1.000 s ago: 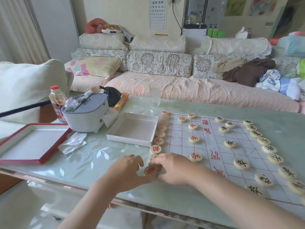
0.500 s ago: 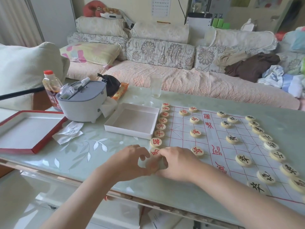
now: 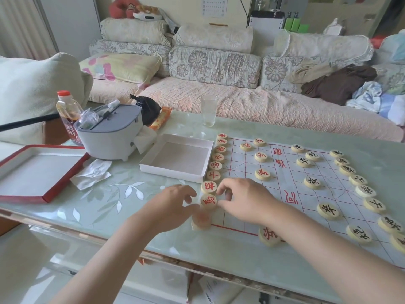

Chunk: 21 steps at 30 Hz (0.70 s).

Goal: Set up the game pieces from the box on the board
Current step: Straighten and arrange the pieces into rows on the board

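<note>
- L hand (image 3: 173,205) & R hand (image 3: 245,200) are hovering low over the near-left corner of the board (image 3: 282,183), flanking one red-marked piece (image 3: 208,200).
- That piece is lying flat, face up, on the board's left edge line. It's a round disc w/ no long axis, & its character is sitting sideways to the camera.
- L fingers (image 3: 188,194) are curling loosely, tips just beside the piece. R fingers (image 3: 221,187) are curling too, thumb at its right rim. Can't tell if either hand is actually pinching it.
- A blurred piece (image 3: 201,220) is sitting at the board's near corner, just below the L thumb.
- Row of red pieces (image 3: 213,175) is running away from the person along the board's left edge, nearly rim to rim.
- White box (image 3: 171,173) is sitting open-topped beside that row on the worktop (image 3: 98,207). Black-marked pieces (image 3: 347,170) are lining the board's right side.
</note>
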Tool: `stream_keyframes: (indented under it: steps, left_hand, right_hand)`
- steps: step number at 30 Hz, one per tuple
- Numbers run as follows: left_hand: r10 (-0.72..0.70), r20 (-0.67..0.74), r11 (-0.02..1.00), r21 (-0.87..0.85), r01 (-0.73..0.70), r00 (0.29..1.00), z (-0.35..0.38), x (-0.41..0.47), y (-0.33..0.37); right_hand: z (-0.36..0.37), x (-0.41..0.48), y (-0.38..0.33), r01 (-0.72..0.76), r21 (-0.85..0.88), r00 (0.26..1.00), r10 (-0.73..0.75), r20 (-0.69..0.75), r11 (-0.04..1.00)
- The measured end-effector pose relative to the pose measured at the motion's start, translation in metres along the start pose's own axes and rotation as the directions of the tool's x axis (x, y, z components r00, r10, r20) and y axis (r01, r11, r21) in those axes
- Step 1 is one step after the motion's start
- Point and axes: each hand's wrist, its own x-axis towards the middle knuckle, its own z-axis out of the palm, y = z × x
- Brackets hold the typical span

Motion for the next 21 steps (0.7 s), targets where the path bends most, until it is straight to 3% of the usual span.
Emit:
stream_keyframes:
  steps: [4,9,16,21]
  left_hand:
    - [-0.02,-0.046,0.996,0.088,0.024,0.999,0.009,0.012,0.005]
    - [-0.076,-0.008,0.996,0.052,0.076,0.997,0.016,0.024,0.013]
    - [-0.153,-0.081,0.988,-0.023,0.152,0.985,0.016,0.026,0.023]
    - [-0.184,-0.046,0.982,0.032,0.185,0.982,0.017,0.028,0.027]
  right_hand:
    - [0.01,0.009,0.002,0.016,-0.048,1.0,-0.015,0.017,0.999]
    - [0.022,0.016,0.0,0.03,-0.084,1.0,-0.03,0.003,0.996]
    - [0.027,0.018,0.002,0.038,-0.099,0.996,-0.045,-0.072,0.994]
    - [0.028,0.019,0.0,0.038,-0.102,0.995,-0.046,-0.083,0.994]
